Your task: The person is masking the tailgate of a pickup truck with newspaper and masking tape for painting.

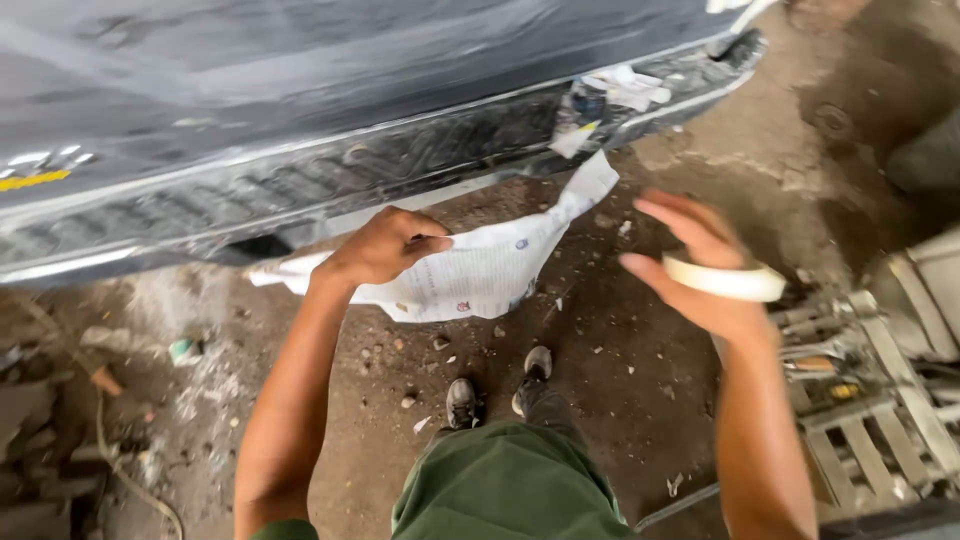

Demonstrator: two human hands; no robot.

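My left hand (385, 245) pinches a sheet of printed newspaper (490, 265) and holds it up against the lower edge of a dark car bumper (300, 180). The sheet's far corner reaches up toward more crumpled paper (610, 95) stuck on the bumper at the right. My right hand (700, 270) is blurred, raised to the right of the sheet, with a roll of cream masking tape (728, 280) around its fingers. Below, my green trousers (510, 485) and dark shoes (500, 390) show.
The dark car body (300, 60) fills the top of the view. Dirt floor (620, 370) with small stones and scraps lies under me. A grey slatted crate with tools (860, 400) stands at the right. Rubble and a cable (100, 430) lie at the left.
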